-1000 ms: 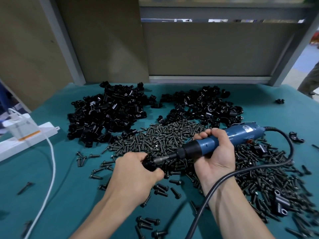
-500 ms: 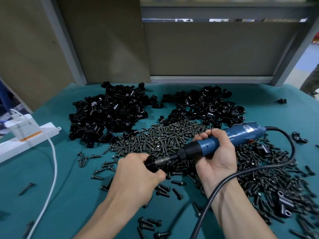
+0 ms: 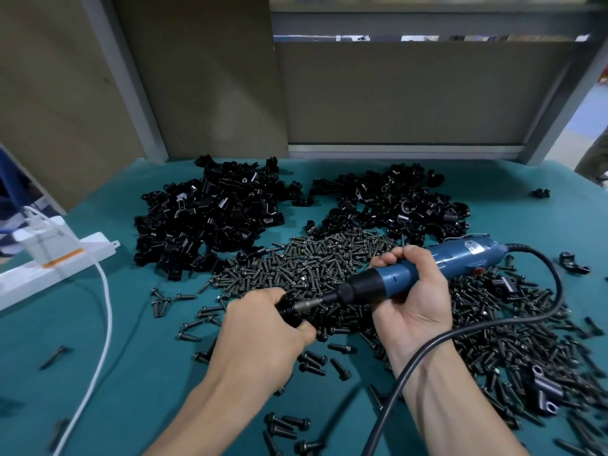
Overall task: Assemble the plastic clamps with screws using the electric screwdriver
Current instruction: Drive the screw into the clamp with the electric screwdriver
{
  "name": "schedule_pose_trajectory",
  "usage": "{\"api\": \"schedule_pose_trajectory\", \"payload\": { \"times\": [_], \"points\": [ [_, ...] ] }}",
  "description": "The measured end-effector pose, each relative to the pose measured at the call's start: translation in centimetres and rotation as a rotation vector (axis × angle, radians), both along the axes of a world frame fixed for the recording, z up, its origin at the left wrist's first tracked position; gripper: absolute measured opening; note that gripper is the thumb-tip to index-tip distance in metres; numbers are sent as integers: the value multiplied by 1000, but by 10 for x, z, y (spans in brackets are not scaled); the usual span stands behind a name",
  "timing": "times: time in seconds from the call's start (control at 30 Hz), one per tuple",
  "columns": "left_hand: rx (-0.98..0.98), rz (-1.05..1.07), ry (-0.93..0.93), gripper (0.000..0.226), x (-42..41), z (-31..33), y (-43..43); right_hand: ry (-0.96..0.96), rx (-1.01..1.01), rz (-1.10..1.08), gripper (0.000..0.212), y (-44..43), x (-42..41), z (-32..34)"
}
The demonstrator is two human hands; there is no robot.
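My right hand grips the blue electric screwdriver, which lies nearly level and points left. Its metal bit meets a black plastic clamp held in my left hand; the fingers hide most of the clamp. Both hands hover above a wide heap of dark screws. Behind it lie two piles of black clamp parts, one at the left and one at the right.
The screwdriver's black cable loops right and runs down past my right forearm. A white power strip with a white cord sits at the left on the teal mat. Finished clamps lie at the lower right. Grey panels close off the back.
Both hands and the screwdriver have stayed in nearly the same place; the view shifted only slightly. The bit remains against the clamp.
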State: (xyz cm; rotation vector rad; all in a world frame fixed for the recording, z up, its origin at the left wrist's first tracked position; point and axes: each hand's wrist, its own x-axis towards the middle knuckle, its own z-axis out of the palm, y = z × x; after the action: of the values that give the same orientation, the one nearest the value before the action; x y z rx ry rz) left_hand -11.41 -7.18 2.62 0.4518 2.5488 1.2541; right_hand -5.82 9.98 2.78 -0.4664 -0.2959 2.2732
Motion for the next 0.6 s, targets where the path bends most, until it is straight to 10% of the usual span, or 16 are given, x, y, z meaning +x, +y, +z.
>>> {"api": "schedule_pose_trajectory", "payload": {
  "times": [0.27,0.6],
  "points": [
    [25,-10,-115,52,-3,-2,1,107,128,34,16,3,0,3],
    [35,-79,-65,15,-7,0,-1,146,130,126,24,11,0,-2]
  ]
}}
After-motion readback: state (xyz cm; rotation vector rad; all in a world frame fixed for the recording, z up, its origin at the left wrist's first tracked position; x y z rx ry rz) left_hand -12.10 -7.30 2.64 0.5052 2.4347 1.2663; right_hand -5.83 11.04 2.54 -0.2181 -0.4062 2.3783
